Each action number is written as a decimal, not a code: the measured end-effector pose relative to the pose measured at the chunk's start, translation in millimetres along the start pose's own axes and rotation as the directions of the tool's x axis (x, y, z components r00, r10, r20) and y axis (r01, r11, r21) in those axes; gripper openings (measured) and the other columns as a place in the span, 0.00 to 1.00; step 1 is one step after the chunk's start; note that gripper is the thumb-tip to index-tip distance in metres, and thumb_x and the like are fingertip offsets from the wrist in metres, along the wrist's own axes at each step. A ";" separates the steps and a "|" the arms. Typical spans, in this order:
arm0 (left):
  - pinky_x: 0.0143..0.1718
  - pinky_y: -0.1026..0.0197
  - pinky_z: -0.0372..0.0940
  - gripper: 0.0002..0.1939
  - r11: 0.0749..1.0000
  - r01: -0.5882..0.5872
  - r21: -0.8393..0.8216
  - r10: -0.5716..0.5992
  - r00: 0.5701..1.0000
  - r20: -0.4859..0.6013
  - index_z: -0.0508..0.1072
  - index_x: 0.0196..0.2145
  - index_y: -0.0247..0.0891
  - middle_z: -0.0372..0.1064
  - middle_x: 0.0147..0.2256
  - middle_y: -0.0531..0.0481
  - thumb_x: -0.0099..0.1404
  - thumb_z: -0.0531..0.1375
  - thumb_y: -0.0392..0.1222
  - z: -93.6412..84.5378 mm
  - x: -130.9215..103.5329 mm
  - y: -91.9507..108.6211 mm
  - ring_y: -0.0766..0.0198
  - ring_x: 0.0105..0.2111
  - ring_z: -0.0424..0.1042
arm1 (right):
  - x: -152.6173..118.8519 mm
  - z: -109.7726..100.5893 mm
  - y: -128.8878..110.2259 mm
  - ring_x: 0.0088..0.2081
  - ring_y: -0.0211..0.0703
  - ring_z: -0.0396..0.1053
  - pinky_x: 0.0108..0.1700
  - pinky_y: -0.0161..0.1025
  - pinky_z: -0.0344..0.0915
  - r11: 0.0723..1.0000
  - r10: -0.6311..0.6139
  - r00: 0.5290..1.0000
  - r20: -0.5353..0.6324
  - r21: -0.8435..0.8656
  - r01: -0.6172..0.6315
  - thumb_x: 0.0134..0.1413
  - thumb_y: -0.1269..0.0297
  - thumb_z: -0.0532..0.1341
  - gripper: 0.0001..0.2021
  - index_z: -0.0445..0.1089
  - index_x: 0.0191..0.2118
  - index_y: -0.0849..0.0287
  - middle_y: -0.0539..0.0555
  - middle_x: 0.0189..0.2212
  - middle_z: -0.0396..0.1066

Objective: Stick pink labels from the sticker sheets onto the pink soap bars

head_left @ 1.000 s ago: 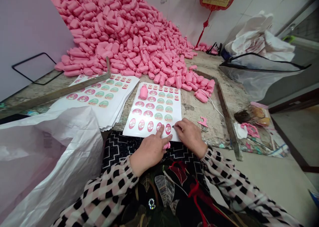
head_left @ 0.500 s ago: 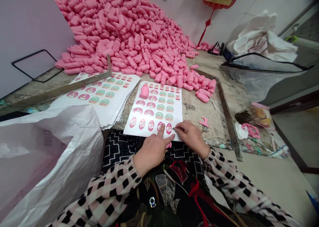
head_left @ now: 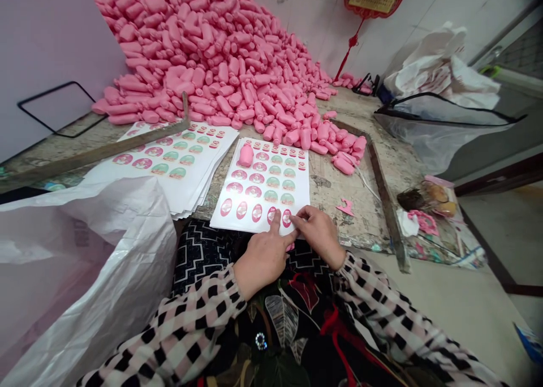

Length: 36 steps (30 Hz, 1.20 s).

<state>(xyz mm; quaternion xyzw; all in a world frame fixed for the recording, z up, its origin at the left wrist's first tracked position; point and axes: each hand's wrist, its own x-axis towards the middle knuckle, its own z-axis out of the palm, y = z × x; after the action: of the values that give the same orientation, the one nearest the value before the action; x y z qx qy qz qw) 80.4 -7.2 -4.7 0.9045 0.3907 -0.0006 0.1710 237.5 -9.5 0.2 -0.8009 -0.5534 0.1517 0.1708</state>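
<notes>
A sheet of stickers [head_left: 263,172] lies in front of me, printed with pink and green labels. My left hand [head_left: 265,257] rests at its lower edge, index finger stretched onto the bottom row. Under that hand shows a bit of a pink bottle [head_left: 290,247], mostly hidden by the curled fingers. My right hand [head_left: 317,231] pinches at the right edge of the last oval sticker [head_left: 286,217] in the bottom row; whether its edge is lifted I cannot tell. Another pink bottle [head_left: 246,155] sits on the sheet's upper left.
A large heap of pink bottles [head_left: 203,59] covers the back of the table. More sticker sheets [head_left: 169,189] are stacked at left, crossed by a wooden strip [head_left: 97,149]. A white plastic bag [head_left: 139,251] stands at front left. A wooden strip [head_left: 384,197] edges the right side, near a small pink piece [head_left: 345,206].
My right hand has moved slightly left, its fingertips now over the edge of the last oval sticker. My left hand stays nearly in place.
</notes>
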 end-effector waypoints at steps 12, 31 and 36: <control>0.36 0.50 0.64 0.27 1.000 0.006 -0.014 -0.006 1.000 -0.022 0.48 0.60 0.58 0.29 0.64 0.41 0.64 0.49 0.44 3.7 -1.6 -3.6 0.53 0.37 0.72 | 9.7 -18.5 -20.1 0.28 0.39 0.65 0.26 0.35 0.48 0.979 -0.122 0.992 -0.031 -0.168 0.116 0.46 0.53 0.59 0.10 0.71 0.25 0.52 0.48 0.27 0.71; 0.21 0.66 0.61 0.24 -0.443 0.029 -0.896 -0.205 0.970 0.133 0.65 0.47 0.40 0.67 0.29 0.49 0.61 0.50 0.59 -34.8 5.7 -12.7 0.68 0.21 0.66 | -8.8 -27.8 -31.4 0.25 0.34 0.60 0.31 0.34 0.59 0.506 -0.094 0.994 -0.053 0.858 0.093 0.40 0.58 0.66 0.11 0.66 0.24 0.59 0.47 0.22 0.65; 0.23 0.66 0.63 0.21 -0.695 -0.004 -0.719 -0.247 0.940 0.234 0.66 0.45 0.37 0.65 0.28 0.52 0.61 0.53 0.56 -33.3 9.6 -12.7 0.69 0.23 0.66 | -21.2 -17.8 -43.0 0.25 0.34 0.60 0.30 0.34 0.59 0.566 -0.150 0.989 -0.009 0.819 0.094 0.41 0.57 0.65 0.11 0.67 0.24 0.59 0.47 0.22 0.66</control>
<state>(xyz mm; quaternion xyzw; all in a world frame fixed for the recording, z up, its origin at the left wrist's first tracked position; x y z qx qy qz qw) 73.6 18.1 21.4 0.1304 0.3055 0.3897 0.8589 202.0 -17.2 36.3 -0.5868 -0.4801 0.4020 0.5134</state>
